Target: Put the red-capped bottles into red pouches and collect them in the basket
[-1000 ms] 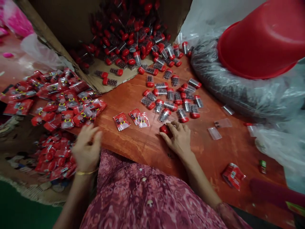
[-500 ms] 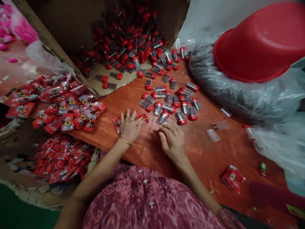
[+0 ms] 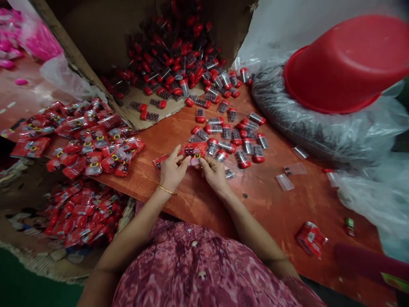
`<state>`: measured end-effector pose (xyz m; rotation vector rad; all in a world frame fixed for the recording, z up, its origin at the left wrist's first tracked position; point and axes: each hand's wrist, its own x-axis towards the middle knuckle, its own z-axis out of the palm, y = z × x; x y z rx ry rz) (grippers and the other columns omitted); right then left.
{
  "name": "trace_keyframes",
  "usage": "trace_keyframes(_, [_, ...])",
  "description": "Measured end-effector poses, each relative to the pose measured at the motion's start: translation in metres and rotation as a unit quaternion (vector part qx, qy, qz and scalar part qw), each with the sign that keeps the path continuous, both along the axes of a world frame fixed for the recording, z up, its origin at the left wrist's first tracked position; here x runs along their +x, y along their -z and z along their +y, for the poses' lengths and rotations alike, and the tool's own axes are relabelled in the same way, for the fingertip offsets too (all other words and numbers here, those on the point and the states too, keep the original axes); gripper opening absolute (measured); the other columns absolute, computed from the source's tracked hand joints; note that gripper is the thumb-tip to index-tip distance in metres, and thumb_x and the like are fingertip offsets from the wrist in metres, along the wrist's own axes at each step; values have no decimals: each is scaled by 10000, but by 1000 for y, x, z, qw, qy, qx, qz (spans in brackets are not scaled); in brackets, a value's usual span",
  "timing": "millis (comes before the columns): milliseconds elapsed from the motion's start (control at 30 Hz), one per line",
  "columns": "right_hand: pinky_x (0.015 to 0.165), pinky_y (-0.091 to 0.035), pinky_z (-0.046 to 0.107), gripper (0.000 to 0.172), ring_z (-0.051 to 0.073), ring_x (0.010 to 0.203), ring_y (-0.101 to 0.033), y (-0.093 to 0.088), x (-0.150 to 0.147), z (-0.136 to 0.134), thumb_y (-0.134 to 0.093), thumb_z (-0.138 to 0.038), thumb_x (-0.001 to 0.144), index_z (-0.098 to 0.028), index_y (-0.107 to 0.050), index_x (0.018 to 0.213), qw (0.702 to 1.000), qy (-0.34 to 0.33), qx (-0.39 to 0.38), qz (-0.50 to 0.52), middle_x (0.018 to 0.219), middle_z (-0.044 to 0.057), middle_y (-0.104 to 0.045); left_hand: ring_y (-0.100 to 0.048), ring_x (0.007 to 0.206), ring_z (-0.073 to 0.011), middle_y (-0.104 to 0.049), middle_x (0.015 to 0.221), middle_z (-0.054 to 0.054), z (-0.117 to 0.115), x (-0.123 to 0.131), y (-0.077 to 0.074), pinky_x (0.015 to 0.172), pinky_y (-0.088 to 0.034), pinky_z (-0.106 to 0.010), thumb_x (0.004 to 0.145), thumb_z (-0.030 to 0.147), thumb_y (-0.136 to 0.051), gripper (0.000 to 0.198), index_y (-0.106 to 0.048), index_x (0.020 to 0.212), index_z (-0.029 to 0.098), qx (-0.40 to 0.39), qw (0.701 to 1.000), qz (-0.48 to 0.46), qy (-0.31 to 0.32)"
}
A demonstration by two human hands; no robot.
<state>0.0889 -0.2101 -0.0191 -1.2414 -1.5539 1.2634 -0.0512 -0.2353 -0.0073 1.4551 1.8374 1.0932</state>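
A red printed plastic packet is held up between both hands, just above the table. My left hand pinches its left side, and my right hand grips its lower right edge. Another red packet lies on the table, partly covered by my left hand. Beyond my fingers lie several small clear tubes with red caps, filled with dark beads. One tube rests close beside my right hand.
A cardboard box on its side spills more tubes. Filled red packets heap at left, more in a lower box. At right, a red tub sits on a plastic bag. A lone packet lies near a small green-topped item.
My left hand has lifted a packet from the table. My right hand has moved left and now grips it too. A tube now shows where my right hand was.
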Motion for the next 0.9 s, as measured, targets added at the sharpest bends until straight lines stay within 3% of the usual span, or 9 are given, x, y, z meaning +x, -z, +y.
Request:
trace_keyframes(100, [406,-291,226,413,92,387,-385,2,2,0,-437,-516,819,-180,-574,620,999,-13,-8,-29,446,-32,-477,-658,708,-170,-728,773,-51,8,-2,3,688,-485,-252,773,294,-564,504,-516,1246,127,-33,999,-9,10])
trace_keyframes(200, [434,-306,231,367,105,427,-408,-2,7,1,-447,-479,826,-190,-570,636,997,28,40,-63,462,-31,-480,-657,712,-201,-719,735,-54,11,-3,-4,691,-476,-289,768,240,-537,440,-564,1198,154,-83,991,105,11])
trace_keyframes(300, [447,-306,232,330,107,445,-395,-8,12,2,-466,-458,815,-194,-545,633,996,48,63,-50,464,-40,-448,-644,888,-272,-706,968,-121,9,-1,-17,786,-462,-377,792,250,-498,404,-581,1180,171,-89,964,249,38])
trace_keyframes(400, [454,-296,230,343,96,446,-365,-12,15,0,-469,-446,814,-200,-472,574,997,39,61,-24,462,-46,-414,-518,1143,-344,-467,1351,-193,6,4,-28,901,-402,-462,810,273,-480,416,-567,1193,136,-63,938,337,48])
trace_keyframes(467, [463,-287,227,347,91,458,-355,-12,16,-3,-464,-435,822,-202,-436,566,997,42,64,-21,474,-48,-402,-389,1270,-354,-319,1446,-200,4,7,-33,972,-339,-497,831,274,-447,439,-528,1231,114,-43,936,347,29])
trace_keyframes(600, [480,-260,231,361,85,478,-314,-11,16,-10,-437,-413,841,-208,-362,554,993,78,84,-32,492,-58,-334,-324,1322,-311,-397,1408,-172,2,5,-32,1043,-244,-521,893,324,-317,438,-543,1211,124,-5,955,296,9])
trace_keyframes(767, [502,-309,235,270,97,496,-367,-13,16,-18,-441,-393,829,-202,-463,638,993,85,78,-17,530,-47,-402,-382,1290,-272,-569,1272,-98,0,-1,-20,1067,-208,-516,844,290,-408,364,-603,1130,177,26,979,177,95])
trace_keyframes(833, [492,-330,236,229,104,496,-392,-13,16,-20,-447,-404,819,-199,-524,756,995,82,56,-1,560,-39,-444,-472,1211,-256,-633,1181,-76,-3,1,-20,1038,-288,-455,802,281,-472,322,-645,1059,194,39,988,71,130])
trace_keyframes(900, [482,-339,235,241,110,497,-404,-12,15,-23,-447,-423,817,-200,-538,803,996,79,47,-1,570,-33,-459,-608,956,-226,-707,925,-50,-6,5,-21,868,-435,-353,788,327,-505,250,-697,877,193,21,989,-60,130])
